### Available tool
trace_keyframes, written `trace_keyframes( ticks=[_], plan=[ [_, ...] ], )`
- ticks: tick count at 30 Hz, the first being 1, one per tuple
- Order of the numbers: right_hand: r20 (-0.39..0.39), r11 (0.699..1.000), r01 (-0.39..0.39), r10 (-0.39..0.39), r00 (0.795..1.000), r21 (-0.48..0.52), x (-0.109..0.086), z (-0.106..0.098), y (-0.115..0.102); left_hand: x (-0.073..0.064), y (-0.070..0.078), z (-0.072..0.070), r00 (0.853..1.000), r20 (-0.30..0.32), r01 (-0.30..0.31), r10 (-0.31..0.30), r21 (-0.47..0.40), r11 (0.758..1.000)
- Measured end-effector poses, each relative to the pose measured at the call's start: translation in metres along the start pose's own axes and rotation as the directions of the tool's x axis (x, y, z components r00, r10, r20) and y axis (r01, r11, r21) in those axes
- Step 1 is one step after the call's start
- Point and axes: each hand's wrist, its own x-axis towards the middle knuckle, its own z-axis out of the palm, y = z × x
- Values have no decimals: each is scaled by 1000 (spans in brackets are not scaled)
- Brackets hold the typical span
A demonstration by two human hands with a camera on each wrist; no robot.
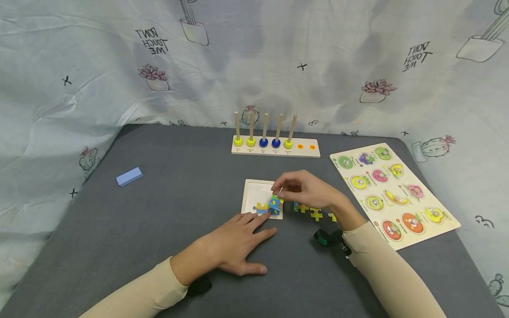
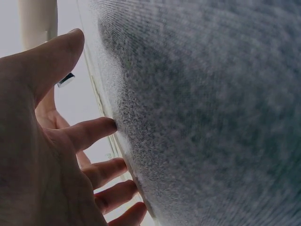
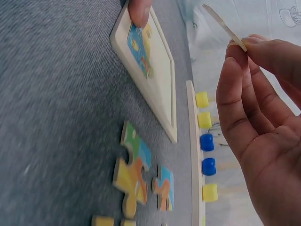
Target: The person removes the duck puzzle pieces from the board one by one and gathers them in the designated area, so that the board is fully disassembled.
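A small square wooden puzzle tray (image 1: pixel 256 191) lies at mid-table, with some blue and yellow jigsaw pieces (image 1: pixel 260 207) along its near side. My left hand (image 1: pixel 236 243) is spread out, its fingertips at the tray's near edge and on the pieces there. Thumb and fingers of my right hand (image 1: pixel 308 190) pinch a puzzle piece (image 3: pixel 224 27) above the tray. The right wrist view shows that piece edge-on, raised over the tray. Several loose puzzle pieces (image 3: pixel 131 174) lie on the table beside the tray, below the right hand.
Behind the tray stands a wooden peg board (image 1: pixel 274 151) with upright pegs and yellow and blue rings. A fruit puzzle board (image 1: pixel 370 198) with knobbed pieces lies to the right. On the left is a blue block (image 1: pixel 129 176). A patterned cloth (image 1: pixel 254 57) hangs behind the table.
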Motion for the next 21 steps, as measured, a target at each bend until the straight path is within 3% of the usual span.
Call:
trace_keyframes(
  ticks=[14,21],
  plan=[
    [-7,999,26,-26,1000,28,-35,-5,11,0,-1,-3,999,30,29,-28,-47,998],
    [8,998,-22,21,1000,53,-49,-3,18,2,-1,-2,999,25,27,-26,-42,999]
  ],
)
